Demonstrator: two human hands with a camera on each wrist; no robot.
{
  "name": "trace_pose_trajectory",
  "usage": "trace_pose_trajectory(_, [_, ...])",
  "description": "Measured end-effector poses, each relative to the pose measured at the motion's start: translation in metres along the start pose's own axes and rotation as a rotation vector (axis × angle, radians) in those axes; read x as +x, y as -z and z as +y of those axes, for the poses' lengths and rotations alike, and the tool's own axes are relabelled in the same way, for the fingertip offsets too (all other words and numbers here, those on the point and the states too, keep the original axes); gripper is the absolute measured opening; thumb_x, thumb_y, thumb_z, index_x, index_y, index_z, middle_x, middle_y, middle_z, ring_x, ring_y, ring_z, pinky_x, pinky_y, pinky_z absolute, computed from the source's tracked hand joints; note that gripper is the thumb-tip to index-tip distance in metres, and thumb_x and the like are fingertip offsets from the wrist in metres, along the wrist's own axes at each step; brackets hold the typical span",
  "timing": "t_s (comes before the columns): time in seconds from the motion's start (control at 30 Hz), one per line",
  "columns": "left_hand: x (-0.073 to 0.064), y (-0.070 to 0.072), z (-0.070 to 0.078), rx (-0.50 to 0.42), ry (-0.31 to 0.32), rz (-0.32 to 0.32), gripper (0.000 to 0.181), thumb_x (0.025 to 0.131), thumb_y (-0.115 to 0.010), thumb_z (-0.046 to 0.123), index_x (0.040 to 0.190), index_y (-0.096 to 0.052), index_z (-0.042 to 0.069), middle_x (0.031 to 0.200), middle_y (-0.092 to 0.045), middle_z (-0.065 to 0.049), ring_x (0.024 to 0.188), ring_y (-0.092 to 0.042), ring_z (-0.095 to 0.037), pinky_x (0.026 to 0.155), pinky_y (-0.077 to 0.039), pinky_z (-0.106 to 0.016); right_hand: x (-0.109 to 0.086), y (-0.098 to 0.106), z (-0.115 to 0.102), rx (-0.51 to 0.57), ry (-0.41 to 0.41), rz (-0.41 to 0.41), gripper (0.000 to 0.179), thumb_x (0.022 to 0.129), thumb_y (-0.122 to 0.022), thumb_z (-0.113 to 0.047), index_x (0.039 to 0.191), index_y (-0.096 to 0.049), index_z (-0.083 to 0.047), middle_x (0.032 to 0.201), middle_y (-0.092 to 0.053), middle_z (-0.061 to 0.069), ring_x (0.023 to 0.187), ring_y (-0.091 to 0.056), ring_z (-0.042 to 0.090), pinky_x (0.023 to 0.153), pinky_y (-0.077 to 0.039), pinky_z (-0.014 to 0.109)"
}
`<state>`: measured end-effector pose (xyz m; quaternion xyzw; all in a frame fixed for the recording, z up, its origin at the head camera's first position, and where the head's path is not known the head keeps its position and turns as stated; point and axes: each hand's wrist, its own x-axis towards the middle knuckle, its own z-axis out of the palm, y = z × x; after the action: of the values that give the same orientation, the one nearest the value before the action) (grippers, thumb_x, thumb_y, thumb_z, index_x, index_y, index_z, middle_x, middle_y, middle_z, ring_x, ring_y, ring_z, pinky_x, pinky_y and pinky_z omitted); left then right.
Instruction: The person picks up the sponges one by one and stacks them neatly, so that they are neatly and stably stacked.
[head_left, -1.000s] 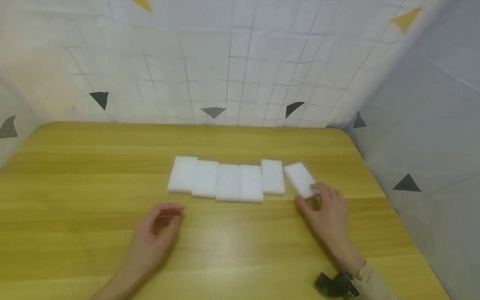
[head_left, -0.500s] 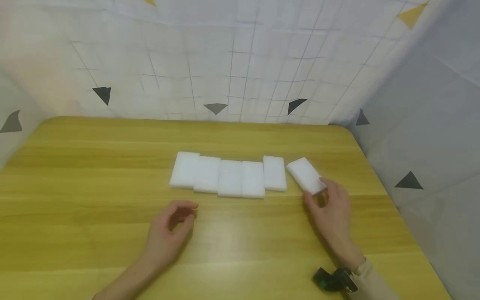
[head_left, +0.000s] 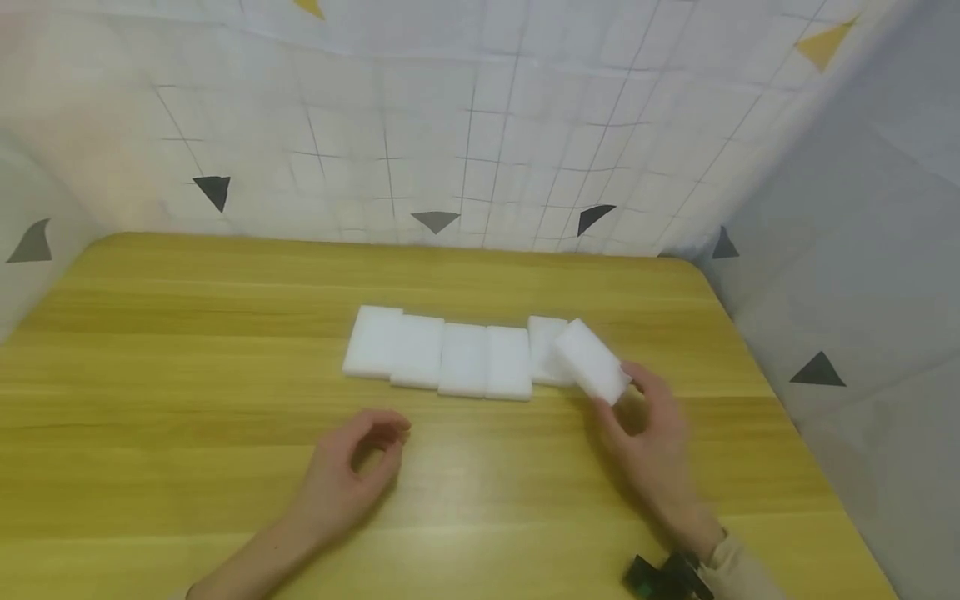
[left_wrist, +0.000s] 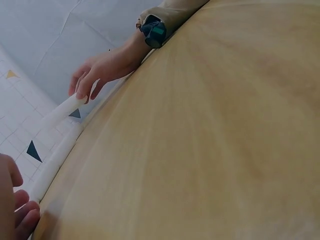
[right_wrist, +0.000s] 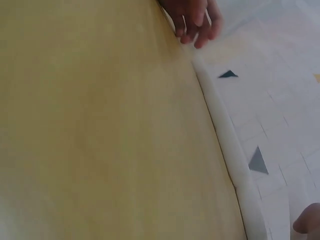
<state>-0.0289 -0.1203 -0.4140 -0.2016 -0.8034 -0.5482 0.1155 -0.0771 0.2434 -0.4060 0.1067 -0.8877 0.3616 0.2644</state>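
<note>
White sponge blocks lie flat in a side-by-side row on the table, from the leftmost sponge (head_left: 371,342) to the rightmost sponge (head_left: 543,346). My right hand (head_left: 656,442) pinches another white sponge (head_left: 592,362) between thumb and fingers. In the left wrist view this held sponge (left_wrist: 62,112) is tilted and raised off the table; from the head it overlaps the rightmost one in the row. My left hand (head_left: 345,471) rests in front of the row's left part, fingers loosely curled and holding nothing. Only a fingertip of the right hand (right_wrist: 307,220) shows in the right wrist view.
The wood-grain table (head_left: 187,400) has rounded far corners. A white cloth (head_left: 420,108) with grid lines and dark triangles hangs behind it, and a grey cloth (head_left: 847,275) at the right. A black device (head_left: 667,575) sits at my right wrist.
My right hand has lifted the separate sponge and brought it left, over the rightmost one of the row. My left hand has shifted a little to the right.
</note>
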Motion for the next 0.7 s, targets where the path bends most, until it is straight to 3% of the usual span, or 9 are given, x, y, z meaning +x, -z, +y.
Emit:
trace_pose_trajectory(0.23, [-0.004, 0.000, 0.000, 0.071, 0.000, -0.092, 0.036, 0.082, -0.069, 0.008, 0.117, -0.060, 0.012, 0.108, -0.066, 0.002, 0.097, -0.062, -0.013, 0.090, -0.049, -0.022, -0.016, -0.011, -0.026, 0.101, 0.082, -0.143, 0.062, 0.075, -0.079, -0.015, 0.131, -0.052, -0.013, 0.128, -0.056, 0.002, 0.113, -0.054, 0.020, 0.100, -0.040, 0.022])
trace_pose_trajectory(0.37, [-0.005, 0.000, 0.001, 0.168, -0.044, -0.118, 0.041, 0.082, -0.072, 0.018, 0.121, -0.060, 0.016, 0.114, -0.064, 0.006, 0.106, -0.059, -0.012, 0.097, -0.044, -0.022, -0.024, -0.016, -0.040, 0.182, 0.135, -0.221, 0.063, 0.075, -0.079, -0.017, 0.131, -0.051, -0.012, 0.127, -0.056, 0.002, 0.114, -0.054, 0.020, 0.101, -0.039, 0.021])
trace_pose_trajectory(0.53, [-0.005, -0.001, 0.002, 0.257, -0.085, -0.130, 0.048, 0.081, -0.073, 0.027, 0.125, -0.058, 0.018, 0.120, -0.061, 0.007, 0.113, -0.055, -0.013, 0.100, -0.041, -0.027, -0.022, -0.015, -0.056, 0.296, 0.264, -0.264, 0.063, 0.071, -0.080, -0.009, 0.127, -0.052, -0.002, 0.122, -0.058, 0.011, 0.113, -0.054, 0.024, 0.103, -0.037, 0.021])
trace_pose_trajectory(0.7, [-0.005, -0.002, 0.004, 0.288, -0.088, -0.165, 0.056, 0.081, -0.073, 0.033, 0.131, -0.053, 0.018, 0.127, -0.057, 0.005, 0.117, -0.052, -0.015, 0.101, -0.042, -0.034, -0.018, -0.010, -0.067, 0.329, 0.396, -0.305, 0.060, 0.069, -0.080, -0.007, 0.122, -0.055, 0.005, 0.120, -0.057, 0.018, 0.113, -0.053, 0.029, 0.105, -0.036, 0.023])
